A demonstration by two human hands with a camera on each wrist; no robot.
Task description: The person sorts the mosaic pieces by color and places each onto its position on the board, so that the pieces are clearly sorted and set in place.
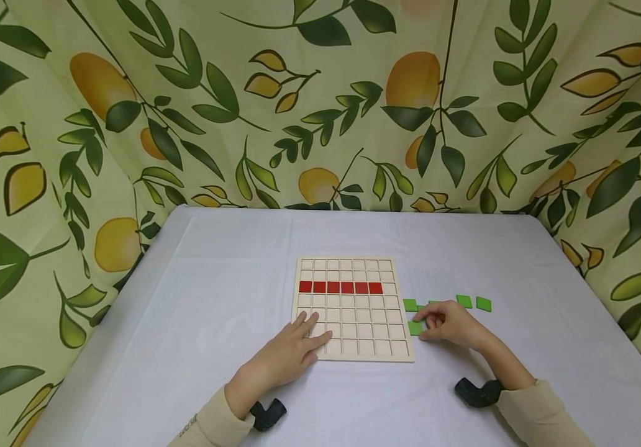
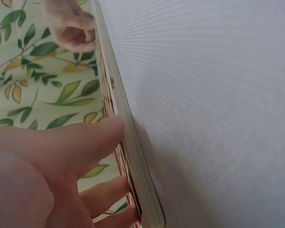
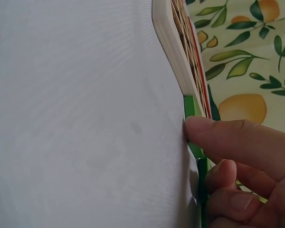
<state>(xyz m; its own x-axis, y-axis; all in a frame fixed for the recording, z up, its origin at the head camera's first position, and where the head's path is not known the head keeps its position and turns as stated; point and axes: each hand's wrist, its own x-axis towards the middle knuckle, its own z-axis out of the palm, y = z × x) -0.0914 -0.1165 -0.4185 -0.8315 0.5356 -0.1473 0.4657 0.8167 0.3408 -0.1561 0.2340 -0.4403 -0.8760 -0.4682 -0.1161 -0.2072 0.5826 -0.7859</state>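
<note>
A pale wooden grid board (image 1: 348,315) lies flat on the table, with a row of several red square tiles (image 1: 333,287) in its third row from the top. My left hand (image 1: 287,352) rests on the board's lower left corner, fingers spread; in the left wrist view its thumb (image 2: 99,135) lies against the board's edge. At the board's right side, my right hand (image 1: 454,324) pinches a green tile (image 1: 415,328) between thumb and index finger. The right wrist view shows the thumb (image 3: 218,130) on the edge of that green tile (image 3: 189,105), with the other fingers curled.
More green tiles lie right of the board: one beside its edge (image 1: 410,305), some partly hidden behind my right hand, and two farther right (image 1: 484,304). A white cloth (image 1: 231,267) covers the table. Behind it hangs a leaf-and-fruit patterned curtain (image 1: 276,155).
</note>
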